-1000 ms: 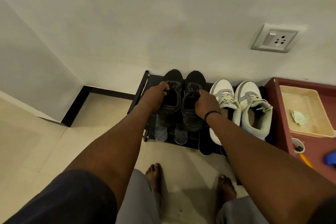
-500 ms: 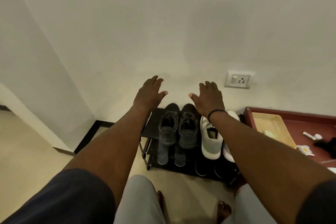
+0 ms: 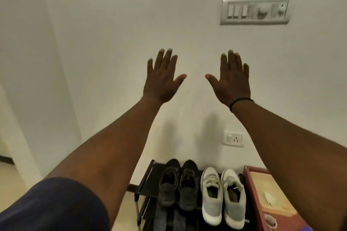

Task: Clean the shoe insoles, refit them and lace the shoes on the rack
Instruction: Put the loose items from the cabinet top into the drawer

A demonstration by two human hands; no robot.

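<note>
From the head view, both arms stretch up the middle of the frame toward the wall; the left hand (image 3: pixel 162 77) is spread flat with straight fingers and holds nothing; the right hand (image 3: pixel 231 78), a dark band at its wrist, is spread the same way and is likewise empty; neither touches any shoe. The task's things sit at the bottom centre: a black rack (image 3: pixel 148 187) carries a dark pair of shoes (image 3: pixel 178 184) on its top shelf, and just beside it to the right a pale grey pair of shoes (image 3: pixel 222 195); below the dark pair, two greyish strips stand on end on the lower shelf, probably insoles (image 3: pixel 160 217), though they are too dim to be sure. A reddish table (image 3: pixel 251 195) with a cream tray (image 3: pixel 272 197) stands at lower right; a socket (image 3: pixel 233 139) and a switch panel (image 3: pixel 254 12) are on the wall above. Both pairs look laced and set, so the work seems near done or done; the risk from here, as I judge it, is oversight: if those strips are insoles not yet refitted, walking away leaves the task unfinished; a careless reach down could also knock a shoe off the narrow shelf.
</note>
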